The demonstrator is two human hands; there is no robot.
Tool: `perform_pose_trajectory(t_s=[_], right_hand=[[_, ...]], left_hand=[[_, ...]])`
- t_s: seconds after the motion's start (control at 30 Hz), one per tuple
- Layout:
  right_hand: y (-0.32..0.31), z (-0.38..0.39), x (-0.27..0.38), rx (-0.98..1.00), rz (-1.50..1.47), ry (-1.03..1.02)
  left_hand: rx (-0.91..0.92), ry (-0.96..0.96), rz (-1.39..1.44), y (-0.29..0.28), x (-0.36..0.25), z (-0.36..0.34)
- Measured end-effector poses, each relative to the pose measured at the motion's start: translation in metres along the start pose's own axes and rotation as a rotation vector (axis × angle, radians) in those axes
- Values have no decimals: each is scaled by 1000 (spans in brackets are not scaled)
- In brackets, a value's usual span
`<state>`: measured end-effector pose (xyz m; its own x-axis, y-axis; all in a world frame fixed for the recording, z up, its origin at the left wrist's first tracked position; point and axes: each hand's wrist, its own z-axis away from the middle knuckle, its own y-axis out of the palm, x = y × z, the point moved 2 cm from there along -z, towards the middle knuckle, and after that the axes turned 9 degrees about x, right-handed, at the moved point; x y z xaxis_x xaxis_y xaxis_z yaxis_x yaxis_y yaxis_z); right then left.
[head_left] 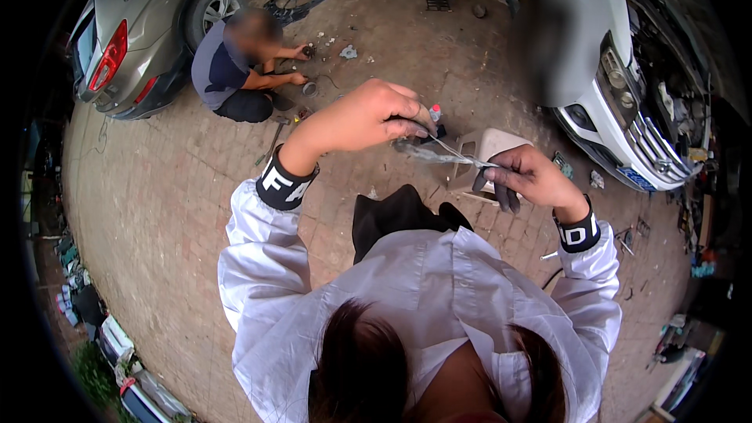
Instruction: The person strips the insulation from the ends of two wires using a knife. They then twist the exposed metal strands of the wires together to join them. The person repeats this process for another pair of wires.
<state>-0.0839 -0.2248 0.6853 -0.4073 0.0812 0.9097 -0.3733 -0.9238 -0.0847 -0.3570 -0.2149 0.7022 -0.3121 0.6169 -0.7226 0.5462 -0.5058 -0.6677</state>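
Observation:
In front of my chest, a thin, shiny, pale strip (pixel 454 153) that looks like clear plastic stretches between my two hands. My left hand (pixel 395 112) pinches its upper left end, with the fingers bent down. At the other end, my right hand (pixel 523 175) grips it between thumb and fingers. The fingertips of both hands are smudged dark. A blurred, see-through part of the strip hangs beside my left fingers. What exactly the strip is, I cannot tell. Below and behind my right hand stands a beige plastic stool (pixel 495 141).
A co-worker (pixel 235 70) crouches at the left by a grey car (pixel 149 23), hands on small parts on the brick floor. A hammer (pixel 271 141) lies nearby. At the right stands a white car (pixel 619 102) with its front opened up. A pink-capped bottle (pixel 435 112) is beyond my hands.

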Motion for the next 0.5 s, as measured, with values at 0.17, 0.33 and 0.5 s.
perform_pose_trajectory(t_s=[0.17,0.33,0.5], right_hand=[[0,3,4,36,-126,-102],[0,1,3,-164,-178,-209],[2,-5,1,-269,-215,-245]], left_hand=[[-1,37,180,9,17,-2],[-110,-167,472,32,20,2],[-370,-148,882,70,41,2]])
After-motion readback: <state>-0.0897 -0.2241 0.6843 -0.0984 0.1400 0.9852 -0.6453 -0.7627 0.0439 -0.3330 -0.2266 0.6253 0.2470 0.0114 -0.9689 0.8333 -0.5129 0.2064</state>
